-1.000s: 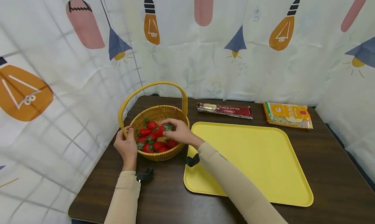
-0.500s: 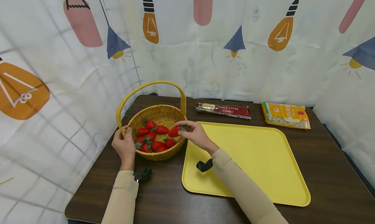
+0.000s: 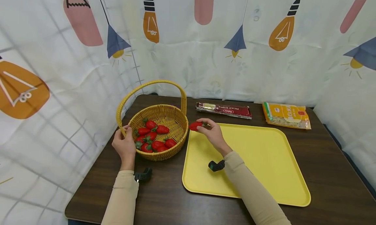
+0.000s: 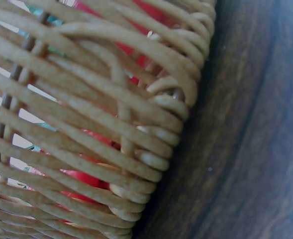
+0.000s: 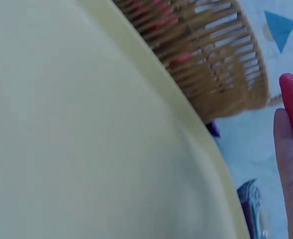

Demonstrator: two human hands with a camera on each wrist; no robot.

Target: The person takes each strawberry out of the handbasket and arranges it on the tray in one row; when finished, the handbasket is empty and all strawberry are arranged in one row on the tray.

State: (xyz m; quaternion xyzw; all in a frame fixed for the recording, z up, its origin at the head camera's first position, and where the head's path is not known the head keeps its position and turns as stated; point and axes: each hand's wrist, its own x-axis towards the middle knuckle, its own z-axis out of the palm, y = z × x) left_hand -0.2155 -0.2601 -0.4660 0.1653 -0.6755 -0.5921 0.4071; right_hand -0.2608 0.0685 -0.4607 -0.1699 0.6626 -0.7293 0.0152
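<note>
Single strawberry [image 3: 194, 126] in hand, hanging in the air just right of the basket [image 3: 157, 156]; its tip is pointing left at the basket's rim, not touching. Right hand [image 3: 213, 133] is pinching it between thumb and fingers at the leafy end. Left hand [image 3: 125, 146] is gripping the basket where the left foot of the handle [image 3: 161, 82] is meeting the rim.

Counting about nine more strawberries [image 3: 162, 129] inside the basket, bunching toward its left and near side; overlap is making the tally unsure. Woven floor is showing at the basket's far right.

Others, one each: yellow tray [image 3: 264, 163] lying right of the basket, red foil packet [image 3: 224, 110] lying behind and right of it, yellow food bag [image 3: 286, 116] lying well to its right, toward the back.

Edges: the tray's raised left lip is running close beside the basket, flat surface stretching broadly to the right. Dark tabletop [image 3: 161, 199] is showing in a wide patch in front of the basket; its left edge is slanting past the basket's left.

Held fruit is looking bright red and tapering, dimpled near the tip in the right wrist view; green leaves are partly hiding behind fingers.
</note>
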